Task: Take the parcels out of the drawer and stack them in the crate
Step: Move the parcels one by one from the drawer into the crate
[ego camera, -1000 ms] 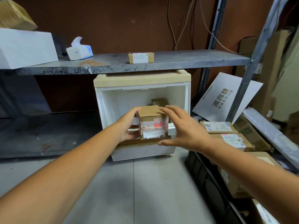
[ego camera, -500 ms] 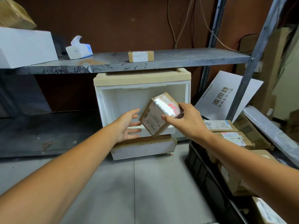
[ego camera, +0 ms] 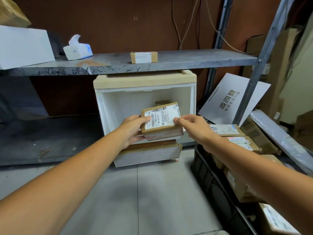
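Parcel (ego camera: 160, 119): being held before the drawer (ego camera: 147, 156), left of the crate (ego camera: 203, 170); left edge being gripped by the left hand (ego camera: 133, 128), right edge being pinched by fingers (ego camera: 178, 119) of the right hand (ego camera: 193, 128). Risk: being dropped if that light pinch slips.

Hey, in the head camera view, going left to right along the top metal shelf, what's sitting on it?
White box → tissue pack → small labelled cardboard parcel.
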